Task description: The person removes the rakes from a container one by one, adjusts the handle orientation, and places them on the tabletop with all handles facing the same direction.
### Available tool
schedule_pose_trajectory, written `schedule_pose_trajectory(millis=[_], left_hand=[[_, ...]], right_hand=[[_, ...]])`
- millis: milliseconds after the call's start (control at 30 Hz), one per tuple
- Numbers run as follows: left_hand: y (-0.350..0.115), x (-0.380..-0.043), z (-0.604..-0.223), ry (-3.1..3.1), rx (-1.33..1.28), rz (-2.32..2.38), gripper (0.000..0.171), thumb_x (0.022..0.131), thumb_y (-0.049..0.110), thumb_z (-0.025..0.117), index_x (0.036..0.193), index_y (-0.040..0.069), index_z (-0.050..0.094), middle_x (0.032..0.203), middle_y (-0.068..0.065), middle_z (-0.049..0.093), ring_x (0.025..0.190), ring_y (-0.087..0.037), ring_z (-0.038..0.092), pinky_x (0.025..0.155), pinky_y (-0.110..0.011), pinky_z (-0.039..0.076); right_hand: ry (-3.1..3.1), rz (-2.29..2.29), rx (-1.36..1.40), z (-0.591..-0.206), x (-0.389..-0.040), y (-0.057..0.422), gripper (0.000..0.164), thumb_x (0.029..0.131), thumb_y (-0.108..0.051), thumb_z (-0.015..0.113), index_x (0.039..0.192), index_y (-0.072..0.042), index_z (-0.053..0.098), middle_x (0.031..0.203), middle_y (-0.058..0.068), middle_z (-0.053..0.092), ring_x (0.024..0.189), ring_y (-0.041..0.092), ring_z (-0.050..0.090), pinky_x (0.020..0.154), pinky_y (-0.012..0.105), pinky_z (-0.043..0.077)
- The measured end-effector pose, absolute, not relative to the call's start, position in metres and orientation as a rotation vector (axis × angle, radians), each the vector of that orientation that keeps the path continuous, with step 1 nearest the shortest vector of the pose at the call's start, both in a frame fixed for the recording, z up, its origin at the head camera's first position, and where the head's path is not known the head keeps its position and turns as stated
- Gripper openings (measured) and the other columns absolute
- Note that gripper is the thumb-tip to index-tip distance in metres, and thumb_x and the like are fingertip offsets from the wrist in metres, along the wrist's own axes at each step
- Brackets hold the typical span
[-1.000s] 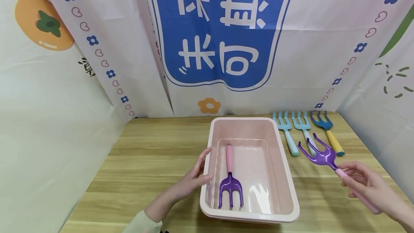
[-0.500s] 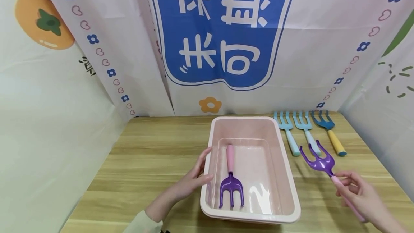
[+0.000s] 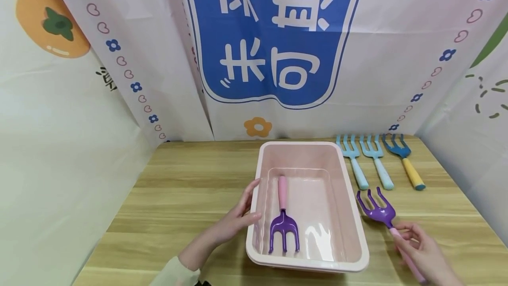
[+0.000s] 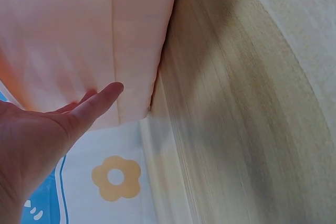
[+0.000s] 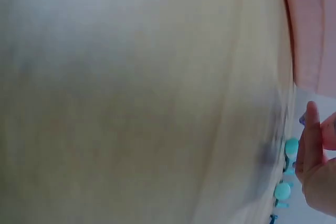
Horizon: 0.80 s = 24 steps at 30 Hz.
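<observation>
A pink plastic basin [image 3: 360, 250] stands on the wooden table. In the head view my left hand [image 3: 236, 217] rests at its left side, fingers extended along the rim; the left wrist view shows its thumb [image 4: 100, 103] spread by the outer wall. My right hand [image 3: 420, 250] grips the pink handle of a purple three-pronged garden hand fork [image 3: 379, 213], right of the basin, prongs angled up and left. Inside the basin lies a similar hand fork [image 3: 283, 224], prongs toward me. In the right wrist view the right hand [image 5: 315, 166] shows at the right edge.
Behind my right hand, two light-blue hand forks [image 3: 359, 173] and a dark-blue one with a yellow handle [image 3: 412, 173] lie in a row. A printed cloth [image 3: 178, 118] hangs behind the table and at both sides.
My right hand has moved left and toward me with the purple hand fork, bringing it closer to the basin's right side. The left hand and basin have stayed in place.
</observation>
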<state>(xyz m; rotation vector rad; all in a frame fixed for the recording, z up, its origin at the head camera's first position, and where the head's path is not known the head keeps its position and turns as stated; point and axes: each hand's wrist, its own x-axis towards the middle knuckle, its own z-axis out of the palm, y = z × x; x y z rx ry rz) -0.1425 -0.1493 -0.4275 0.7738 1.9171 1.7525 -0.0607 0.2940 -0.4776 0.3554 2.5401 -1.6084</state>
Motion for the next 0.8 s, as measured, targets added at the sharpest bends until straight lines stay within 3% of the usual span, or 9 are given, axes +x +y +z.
schedule_pose_trajectory(millis=[300, 533, 700, 800], left_hand=[[-0.149, -0.142, -0.426, 1.923, 0.772, 1.747, 0.079, 0.098, 0.022, 0.052, 0.155, 0.027, -0.001, 0.152, -0.031, 0.016, 0.134, -0.047, 0.030, 0.102, -0.040, 0.039], [-0.148, -0.143, -0.426, 1.917, 0.769, 1.749, 0.079, 0.098, 0.021, 0.052, 0.156, 0.027, -0.001, 0.152, -0.031, 0.016, 0.134, -0.047, 0.030, 0.101, -0.040, 0.041], [-0.148, -0.142, -0.425, 1.918, 0.764, 1.747, 0.079, 0.097, 0.020, 0.052, 0.156, 0.026, -0.001, 0.152, -0.031, 0.017, 0.133, -0.047, 0.030, 0.102, -0.041, 0.040], [-0.149, -0.142, -0.425, 1.915, 0.767, 1.749, 0.079, 0.097, 0.022, 0.053, 0.156, 0.025, -0.001, 0.152, -0.031, 0.017, 0.133, -0.048, 0.030, 0.101, -0.040, 0.040]], right_hand=[[2.464, -1.701, 0.365, -0.485, -0.062, 0.286, 0.045, 0.099, -0.012, 0.056, 0.130, 0.013, 0.035, 0.103, 0.021, 0.059, 0.078, 0.014, 0.064, 0.062, 0.037, 0.058], [2.764, -1.387, 0.182, -0.487, -0.068, 0.288, 0.043, 0.094, -0.011, 0.064, 0.124, 0.015, 0.047, 0.104, 0.022, 0.063, 0.084, 0.003, 0.058, 0.071, 0.018, 0.049], [2.818, -1.391, 0.099, -0.489, -0.069, 0.289, 0.038, 0.089, -0.002, 0.068, 0.119, 0.015, 0.053, 0.099, 0.017, 0.065, 0.078, 0.000, 0.059, 0.069, 0.020, 0.051], [2.832, -1.333, 0.080, -0.488, -0.070, 0.289, 0.038, 0.088, -0.005, 0.069, 0.119, 0.013, 0.055, 0.098, 0.014, 0.066, 0.076, 0.005, 0.061, 0.067, 0.023, 0.051]])
